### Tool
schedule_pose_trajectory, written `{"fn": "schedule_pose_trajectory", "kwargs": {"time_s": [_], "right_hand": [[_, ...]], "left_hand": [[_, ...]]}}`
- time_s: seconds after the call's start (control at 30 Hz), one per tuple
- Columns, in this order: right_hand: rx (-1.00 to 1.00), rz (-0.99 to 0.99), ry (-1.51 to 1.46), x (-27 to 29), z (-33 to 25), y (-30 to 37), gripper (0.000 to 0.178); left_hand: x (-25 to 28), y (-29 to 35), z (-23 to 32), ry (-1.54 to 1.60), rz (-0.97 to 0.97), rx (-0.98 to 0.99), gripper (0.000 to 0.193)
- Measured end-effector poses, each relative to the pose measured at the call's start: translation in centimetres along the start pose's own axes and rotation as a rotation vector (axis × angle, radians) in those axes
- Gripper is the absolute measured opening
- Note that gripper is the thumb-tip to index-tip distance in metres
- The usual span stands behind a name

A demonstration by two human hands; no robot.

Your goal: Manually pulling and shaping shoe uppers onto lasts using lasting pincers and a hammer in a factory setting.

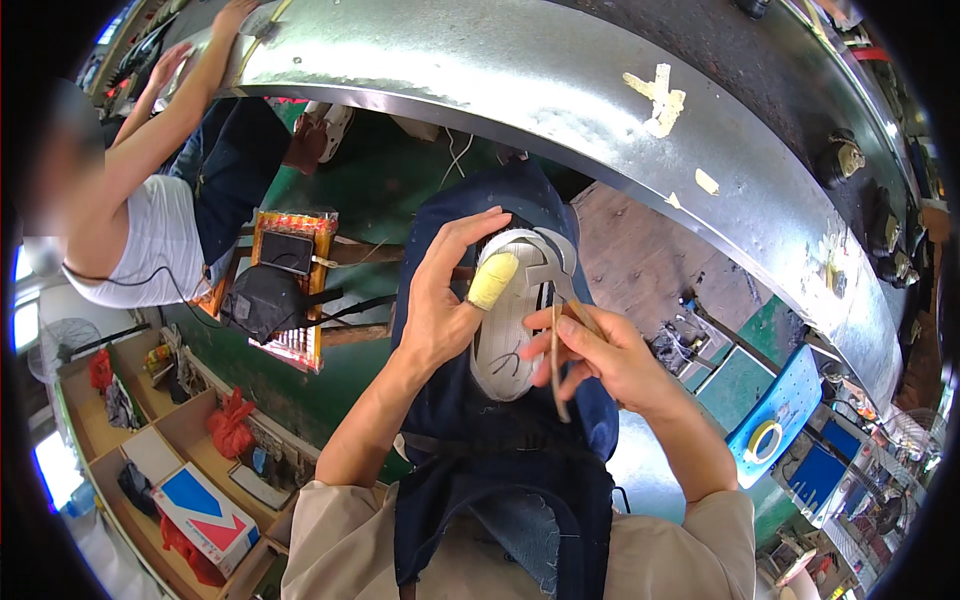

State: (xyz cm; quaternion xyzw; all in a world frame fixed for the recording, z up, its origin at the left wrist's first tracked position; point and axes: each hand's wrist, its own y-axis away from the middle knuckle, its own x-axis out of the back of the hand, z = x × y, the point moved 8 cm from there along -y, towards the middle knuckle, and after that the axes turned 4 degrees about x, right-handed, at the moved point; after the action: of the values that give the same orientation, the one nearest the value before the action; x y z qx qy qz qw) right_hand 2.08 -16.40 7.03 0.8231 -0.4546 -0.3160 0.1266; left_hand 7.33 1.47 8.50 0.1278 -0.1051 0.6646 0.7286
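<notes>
A pale shoe (503, 340) lies over my lap with its long, flat underside facing up and dark curved marks near its lower end. My left hand (440, 310) grips its upper end from the left. The thumb, wrapped in yellow tape, presses on the underside while the fingers reach along the far side. My right hand (610, 360) is closed loosely around the handles of metal pincers (555, 270). Their curved jaws are at the shoe's upper right edge; whether they pinch material there I cannot tell. A dark blue apron (440, 410) covers my lap beneath the shoe.
A metal-edged bench (450, 75) curves across the front and right. At left another person (150, 215) sits with arms on the bench. Between us stands a stool (330, 335) with a black bag (265, 305). A blue stool (775, 415) bearing a tape roll (765, 441) is at right; wooden shelves (190, 420) stand lower left.
</notes>
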Motion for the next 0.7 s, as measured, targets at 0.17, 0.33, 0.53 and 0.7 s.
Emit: {"fn": "schedule_pose_trajectory", "kwargs": {"time_s": [0.17, 0.33, 0.53, 0.7], "right_hand": [[0.115, 0.071, 0.613, 0.4, -1.3, -1.1, 0.03], [0.498, 0.286, 1.061, 0.3, -0.8, -2.1, 0.025], [0.395, 0.173, 0.883, -1.0, -0.8, -0.5, 0.025], [0.177, 0.174, 0.404, -0.9, -0.7, -0.1, 0.024]], "left_hand": [[0.5, 0.3, -0.8, 0.036, 0.058, 0.025, 0.04], [1.3, 0.4, -2.3, 0.083, 0.12, 0.081, 0.04], [1.8, -2.0, -6.0, 0.612, 0.038, 0.328, 0.073], [-4.0, -2.8, -6.2, 0.78, -0.201, 0.524, 0.056]]}}
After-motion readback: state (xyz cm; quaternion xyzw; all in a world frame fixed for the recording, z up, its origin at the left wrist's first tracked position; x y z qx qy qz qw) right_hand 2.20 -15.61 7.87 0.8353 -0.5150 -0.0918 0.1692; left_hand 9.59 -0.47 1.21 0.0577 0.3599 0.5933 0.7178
